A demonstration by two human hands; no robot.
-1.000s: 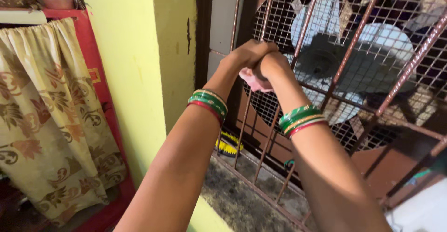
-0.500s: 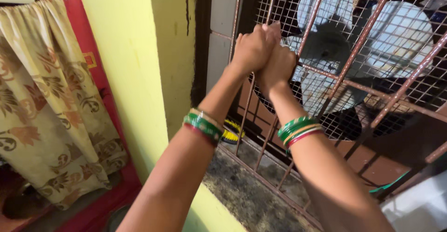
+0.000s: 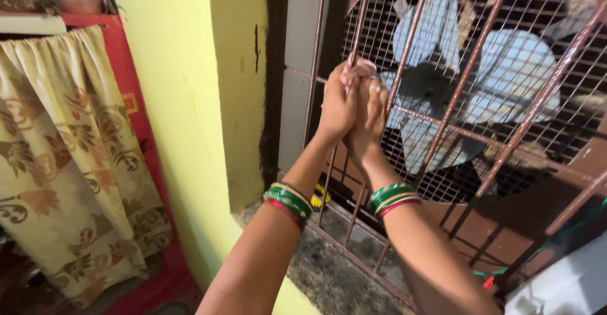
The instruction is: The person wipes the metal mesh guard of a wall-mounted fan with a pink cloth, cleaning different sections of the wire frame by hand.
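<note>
Both hands raised higher along the window bar (image 3: 351,49) than a second ago, left hand (image 3: 337,103) and right hand (image 3: 370,116) pressed together around it, pink cloth (image 3: 358,69) now bunched above the fingertips instead of between the palms

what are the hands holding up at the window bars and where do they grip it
Both hands, left and right, pinch a small pink cloth, bunched at its lower part, against a bar of the window grille. How much more of it lies inside the hands cannot be told.
</note>
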